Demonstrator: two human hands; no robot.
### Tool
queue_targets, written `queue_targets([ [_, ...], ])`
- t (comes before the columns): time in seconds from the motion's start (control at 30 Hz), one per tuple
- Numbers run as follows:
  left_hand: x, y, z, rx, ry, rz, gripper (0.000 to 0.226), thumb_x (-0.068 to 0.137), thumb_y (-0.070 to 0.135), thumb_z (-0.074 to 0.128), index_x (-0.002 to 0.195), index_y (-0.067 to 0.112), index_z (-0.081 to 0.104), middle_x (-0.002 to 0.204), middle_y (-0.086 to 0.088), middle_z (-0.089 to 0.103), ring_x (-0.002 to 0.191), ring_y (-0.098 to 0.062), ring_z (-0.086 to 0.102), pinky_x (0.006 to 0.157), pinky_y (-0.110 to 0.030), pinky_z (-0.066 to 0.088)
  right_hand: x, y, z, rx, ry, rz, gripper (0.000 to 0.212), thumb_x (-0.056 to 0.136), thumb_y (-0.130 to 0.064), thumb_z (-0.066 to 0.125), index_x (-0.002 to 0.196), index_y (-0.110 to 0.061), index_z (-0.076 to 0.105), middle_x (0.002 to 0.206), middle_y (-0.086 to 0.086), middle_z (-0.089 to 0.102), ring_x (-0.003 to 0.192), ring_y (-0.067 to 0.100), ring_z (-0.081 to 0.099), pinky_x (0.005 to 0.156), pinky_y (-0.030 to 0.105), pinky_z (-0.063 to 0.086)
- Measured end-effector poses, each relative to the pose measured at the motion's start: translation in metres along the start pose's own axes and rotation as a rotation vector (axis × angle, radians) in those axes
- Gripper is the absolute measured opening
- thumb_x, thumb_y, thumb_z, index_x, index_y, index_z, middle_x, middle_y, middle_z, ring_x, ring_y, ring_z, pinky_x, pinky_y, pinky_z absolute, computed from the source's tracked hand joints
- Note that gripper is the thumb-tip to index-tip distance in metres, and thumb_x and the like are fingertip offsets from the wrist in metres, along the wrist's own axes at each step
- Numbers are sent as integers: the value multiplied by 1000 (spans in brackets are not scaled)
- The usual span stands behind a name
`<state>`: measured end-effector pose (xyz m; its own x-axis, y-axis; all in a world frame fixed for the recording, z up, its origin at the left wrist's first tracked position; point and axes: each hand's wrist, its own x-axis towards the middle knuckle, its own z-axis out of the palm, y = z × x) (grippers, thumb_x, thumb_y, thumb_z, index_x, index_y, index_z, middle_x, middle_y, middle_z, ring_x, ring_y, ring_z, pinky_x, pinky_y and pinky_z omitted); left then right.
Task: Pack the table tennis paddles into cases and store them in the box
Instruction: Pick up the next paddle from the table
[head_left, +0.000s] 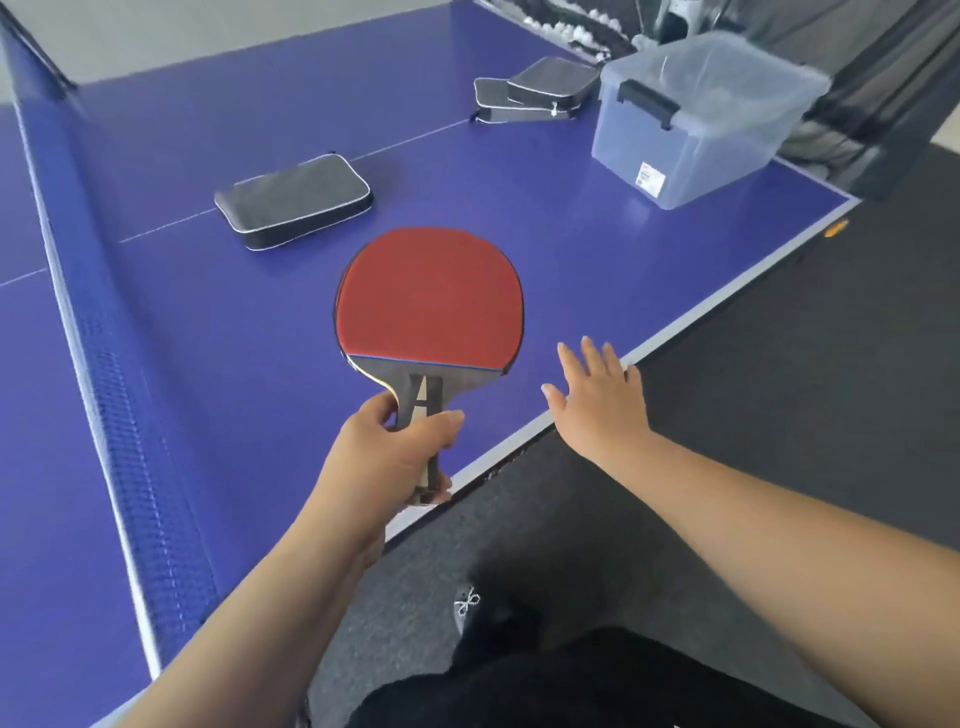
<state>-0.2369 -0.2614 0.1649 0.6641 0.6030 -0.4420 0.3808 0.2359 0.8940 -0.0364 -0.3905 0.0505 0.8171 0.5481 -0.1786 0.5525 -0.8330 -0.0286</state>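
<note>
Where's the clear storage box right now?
In the head view the box sits lid on at the table's far right corner, just right of two stacked black cases.

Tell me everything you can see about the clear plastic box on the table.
The box is a translucent, frosted-looking plastic tub with a lid on it and a dark latch handle on the near end. A small white label sits low on one wall. It stands upright on the blue table near the far right corner, beside two stacked black cases. Neither hand touches it.
</note>
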Motion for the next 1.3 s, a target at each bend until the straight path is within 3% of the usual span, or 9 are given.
queue_targets([
  [0.23,78,24,-2,-58,90,8,29,85,19,70,106,4,56,78,-6,63,56,-26,49,58,-33,56,86,-25,-16,-27,8,-86,65,100,-52,29,155,-25,8,163,7,5,149,32,4,118,53,13],
  [0.37,102,34,-4,-99,145,-7,34,86,20,70,112,10,51,73,-3,63,53,-26,49,58,-34,54,123,-33,-26,-48,12,-153,65,100,-51,30,155,-24,9,163,8,7,149,32,5,118,53,14],
  [0.73,160,41,-9,-236,367,-84,32,85,17,71,111,14,53,77,-5,64,58,-26,47,54,-30,52,227,-86,-32,-22,-53,-405,64,101,-50,29,155,-24,7,163,6,5,150,30,3,119,51,11],
  [1.07,181,-8,-22,-345,604,-215,33,85,16,70,111,10,53,83,-8,63,59,-26,48,58,-34,55,263,-158,-23,230,-156,-807,69,99,-42,46,155,-21,13,161,4,18,148,22,18,116,41,26],
  [1.3,190,-44,-56,-430,663,-294,48,70,26,74,110,10,52,87,-11,59,56,-23,45,59,-34,54,248,-212,-8,434,-370,-840,63,100,-43,43,155,-24,17,159,-3,25,145,16,24,114,38,29],
])
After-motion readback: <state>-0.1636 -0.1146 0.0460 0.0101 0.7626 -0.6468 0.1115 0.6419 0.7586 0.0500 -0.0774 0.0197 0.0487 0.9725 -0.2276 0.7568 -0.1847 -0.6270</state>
